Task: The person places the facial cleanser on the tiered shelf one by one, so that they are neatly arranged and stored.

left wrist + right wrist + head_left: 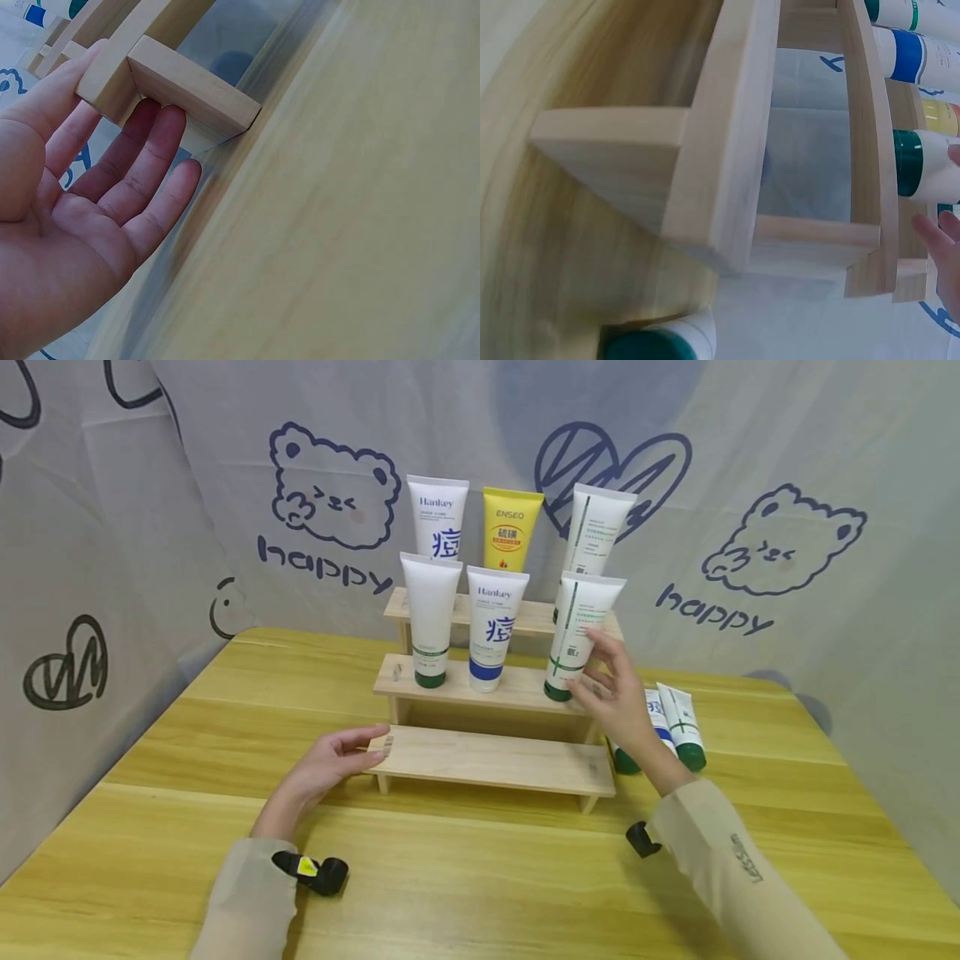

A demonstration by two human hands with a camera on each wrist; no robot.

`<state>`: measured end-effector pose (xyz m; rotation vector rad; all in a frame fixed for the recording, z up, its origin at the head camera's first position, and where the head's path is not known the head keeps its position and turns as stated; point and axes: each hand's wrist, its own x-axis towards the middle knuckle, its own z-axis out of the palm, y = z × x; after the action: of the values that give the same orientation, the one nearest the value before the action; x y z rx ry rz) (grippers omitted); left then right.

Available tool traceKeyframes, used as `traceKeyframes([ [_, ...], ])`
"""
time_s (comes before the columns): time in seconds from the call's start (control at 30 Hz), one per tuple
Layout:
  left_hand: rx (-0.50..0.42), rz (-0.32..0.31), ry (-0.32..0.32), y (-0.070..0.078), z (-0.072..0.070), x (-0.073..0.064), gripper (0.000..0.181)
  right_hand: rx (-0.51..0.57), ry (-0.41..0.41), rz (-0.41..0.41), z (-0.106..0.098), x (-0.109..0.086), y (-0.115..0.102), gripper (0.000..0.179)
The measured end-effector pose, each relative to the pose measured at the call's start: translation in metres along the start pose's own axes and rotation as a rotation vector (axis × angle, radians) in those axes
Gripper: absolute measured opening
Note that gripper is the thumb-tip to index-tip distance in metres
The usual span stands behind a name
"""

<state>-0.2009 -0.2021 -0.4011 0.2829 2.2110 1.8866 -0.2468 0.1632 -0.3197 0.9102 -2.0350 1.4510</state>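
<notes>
A three-tier wooden display rack (487,758) stands on the table. My left hand (322,768) holds the left end of its lowest step, thumb on top and fingertips underneath by the leg, as the left wrist view shows. With thumb and fingers, my right hand (621,697) grips a white tube with a green cap (577,631), upright at the right end of the middle step. On that same step stand a plain white green-capped tube (431,618) and a white tube with a blue band (495,618).
On the top step are a Hankey tube (438,514), a yellow tube (510,527) and another white tube (600,527). Several tubes, one a white green-capped tube (682,722), lie right of the rack on the wooden table (480,893). A printed cloth (465,410) hangs behind.
</notes>
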Motion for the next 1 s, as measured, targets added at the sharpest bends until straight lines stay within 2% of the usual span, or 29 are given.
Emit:
traceKeyframes([
  [0.2, 0.002, -0.006, 0.002, 0.001, 0.000, 0.000, 0.052, -0.027, 0.091, -0.056, -0.007, -0.005, -0.013, 0.051],
  [0.37, 0.001, -0.011, 0.006, 0.002, 0.000, -0.001, 0.052, -0.087, 0.162, -0.028, -0.016, -0.010, -0.019, 0.037],
  [0.57, 0.008, -0.011, 0.007, 0.001, 0.001, -0.001, 0.052, -0.119, 0.207, -0.020, -0.028, -0.018, -0.018, 0.025],
  [0.87, 0.005, -0.006, 0.006, 0.000, 0.001, 0.000, 0.052, -0.197, 0.255, 0.070, -0.049, -0.032, -0.004, 0.018],
  [1.0, 0.009, -0.006, 0.007, 0.001, 0.001, -0.001, 0.052, -0.220, 0.279, 0.144, -0.059, -0.037, 0.005, 0.016],
])
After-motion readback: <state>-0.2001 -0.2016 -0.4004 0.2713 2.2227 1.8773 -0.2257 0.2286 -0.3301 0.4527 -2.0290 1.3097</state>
